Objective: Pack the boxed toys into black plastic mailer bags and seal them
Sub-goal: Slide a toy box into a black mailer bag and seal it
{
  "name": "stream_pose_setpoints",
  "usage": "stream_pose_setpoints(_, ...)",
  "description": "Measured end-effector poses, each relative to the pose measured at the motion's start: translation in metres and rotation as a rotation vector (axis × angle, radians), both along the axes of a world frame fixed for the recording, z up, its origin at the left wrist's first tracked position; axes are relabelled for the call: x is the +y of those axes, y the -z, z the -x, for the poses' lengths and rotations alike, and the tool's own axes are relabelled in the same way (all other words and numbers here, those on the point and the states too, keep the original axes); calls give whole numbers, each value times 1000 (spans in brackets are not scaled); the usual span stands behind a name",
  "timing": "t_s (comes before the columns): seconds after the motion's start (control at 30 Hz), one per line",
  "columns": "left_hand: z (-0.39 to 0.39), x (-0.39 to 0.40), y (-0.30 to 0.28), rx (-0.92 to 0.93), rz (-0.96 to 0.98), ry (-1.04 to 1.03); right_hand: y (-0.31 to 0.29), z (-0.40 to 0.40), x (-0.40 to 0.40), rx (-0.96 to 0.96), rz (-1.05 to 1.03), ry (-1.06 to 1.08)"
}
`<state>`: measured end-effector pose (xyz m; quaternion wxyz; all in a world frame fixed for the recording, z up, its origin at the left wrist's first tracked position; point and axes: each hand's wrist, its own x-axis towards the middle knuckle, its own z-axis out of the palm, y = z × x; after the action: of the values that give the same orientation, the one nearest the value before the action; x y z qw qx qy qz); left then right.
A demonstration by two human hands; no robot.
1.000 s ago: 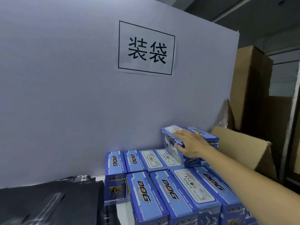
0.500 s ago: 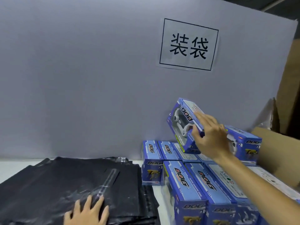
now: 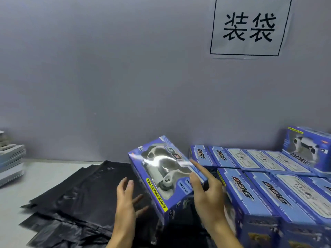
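The toy box is up in the air, tilted, window side facing the camera, right above the pile of black mailer bags. The right hand has it by the near right edge, thumb on the front face, index finger stretched along the side. The left hand sits just left of the box with fingers straight and spread, holding nothing; whether it touches the box I cannot tell.

Around the box: right of it, rows of blue boxes lie packed side by side, and one more box stands on top of them at the far right. Far to the left of the box, a stack of flat items sits at the table edge. Behind everything, a grey board.

Writing: the held box reads "funny moving DOG" on a yellow strip, with a blurred word beside it. The rows show "DOG" on their tops. Up on the board, right of the box, a paper sign says 装袋.
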<state>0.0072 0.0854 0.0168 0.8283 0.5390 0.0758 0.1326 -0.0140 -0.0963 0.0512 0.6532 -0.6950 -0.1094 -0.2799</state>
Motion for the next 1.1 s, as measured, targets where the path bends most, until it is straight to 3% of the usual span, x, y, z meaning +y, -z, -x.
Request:
stream_pose_setpoints(0.17, 4, 16, -10, 10, 218, 203, 17, 4, 2, 184, -117, -121)
stream_pose_setpoints(0.4, 7, 8, -8, -10, 180, 68, 26, 8, -5, 151, -193, -74)
stream_pose_setpoints(0.57, 10, -1, -8, -59, 252, 157, 31, 6, -4, 242, -408, -261)
stream_pose_setpoints(0.7, 10, -6, -3, -63, 285, 286, 31, 1, -11, 159, -463, -43)
stream_pose_setpoints(0.77, 6, -4, -1, -71, 281, 253, 28, 0, -18, 93, -488, 75)
stream_pose_setpoints(0.83, 1, -1, 4, -62, 91, 124, 25, 3, -20, 48, -538, 105)
stream_pose_setpoints(0.93, -5, 6, 20, -130, -664, -110, 19, 10, -15, -37, -486, 153)
stream_pose_setpoints(1.03, -6, 6, 41, -83, -1357, -43, 12, 17, -11, -118, -391, 159)
stream_pose_setpoints(1.1, -4, 4, 48, 34, -1605, 9, 12, 18, -9, -112, -378, 169)
